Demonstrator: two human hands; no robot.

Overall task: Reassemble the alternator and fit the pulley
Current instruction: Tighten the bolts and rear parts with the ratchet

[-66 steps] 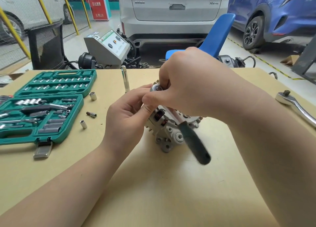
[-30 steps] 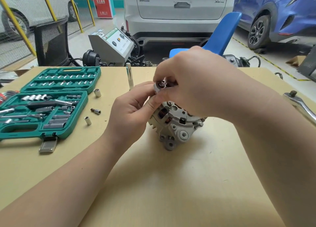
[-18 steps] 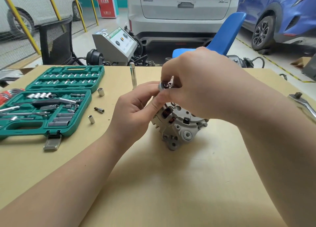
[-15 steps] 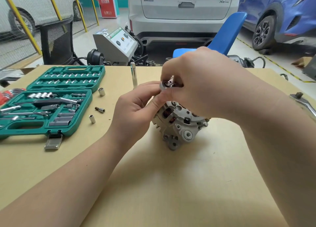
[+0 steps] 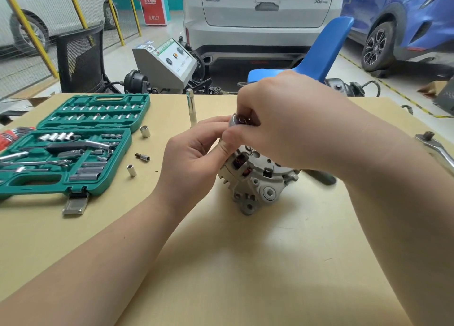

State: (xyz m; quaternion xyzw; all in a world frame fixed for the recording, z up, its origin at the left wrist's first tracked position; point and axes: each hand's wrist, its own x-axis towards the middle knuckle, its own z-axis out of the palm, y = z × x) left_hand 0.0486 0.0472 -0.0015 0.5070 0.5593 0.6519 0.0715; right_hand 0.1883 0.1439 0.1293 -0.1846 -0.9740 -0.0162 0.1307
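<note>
Grey cast metal, the alternator stands in the middle of the tan desk, tilted so that its shaft end points up and slightly toward the far left. Both hands meet at that upper end. The right hand arches over it from the right, fingers curled round a small shiny cylindrical piece that sits on the shaft line; whether this is a socket or a nut cannot be told. The left hand comes in from the left, thumb and fingertips pinching just below the same piece. A turn about that tilted axis is likely next, and the right hand sits directly above it.
</note>
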